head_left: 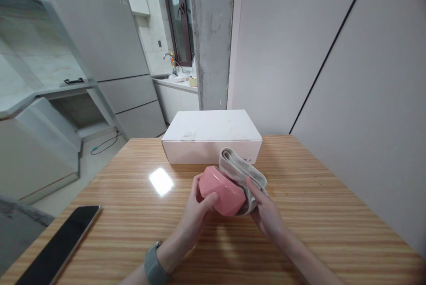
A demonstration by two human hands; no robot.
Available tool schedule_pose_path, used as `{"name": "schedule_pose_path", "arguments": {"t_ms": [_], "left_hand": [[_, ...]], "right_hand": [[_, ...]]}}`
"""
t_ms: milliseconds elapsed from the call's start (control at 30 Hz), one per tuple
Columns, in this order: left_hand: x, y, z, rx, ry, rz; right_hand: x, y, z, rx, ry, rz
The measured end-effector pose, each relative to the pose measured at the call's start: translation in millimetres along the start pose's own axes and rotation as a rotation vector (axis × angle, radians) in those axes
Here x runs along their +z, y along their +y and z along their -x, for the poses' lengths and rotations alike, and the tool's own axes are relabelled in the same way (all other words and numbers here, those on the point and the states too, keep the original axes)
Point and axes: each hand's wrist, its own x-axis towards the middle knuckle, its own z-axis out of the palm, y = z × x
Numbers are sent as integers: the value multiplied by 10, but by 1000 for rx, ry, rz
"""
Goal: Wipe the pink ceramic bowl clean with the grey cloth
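Observation:
My left hand point(196, 207) grips a glossy pink bowl point(223, 191) with faceted sides, thumb on its near face and fingers round its left side. The bowl is tipped sideways above the table, its opening turned away from me. A folded grey cloth point(242, 168) is held in my right hand point(266, 211), with the thumb pressed on top and the fingers hidden beneath. The cloth lies against the right side of the bowl, and its lower part hangs under my right hand. Whether any of it reaches inside the bowl is hidden.
A closed white box point(211, 126) stands at the far edge of the wood-grain table point(133, 214). A black phone point(60, 245) lies at the near left. Beyond are a fridge point(96, 23), a sink counter point(176, 87) and, on the right, a white panelled wall point(282, 45).

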Motion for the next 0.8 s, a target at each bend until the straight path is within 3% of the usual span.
{"name": "schedule_pose_path", "arguments": {"t_ms": [200, 433, 600, 700, 800], "left_hand": [[-10, 78, -26, 113, 32, -164], [-89, 83, -68, 77, -11, -129], [-52, 49, 6, 9, -57, 36], [-17, 63, 31, -8, -29, 36], [-9, 99, 26, 5, -26, -9]], "right_hand": [[31, 21, 61, 35, -26, 10], [-24, 22, 81, 9, -132, 160], [-130, 58, 169, -104, -96, 437], [-119, 79, 193, -157, -110, 500], [-104, 110, 136, -157, -6, 491]]}}
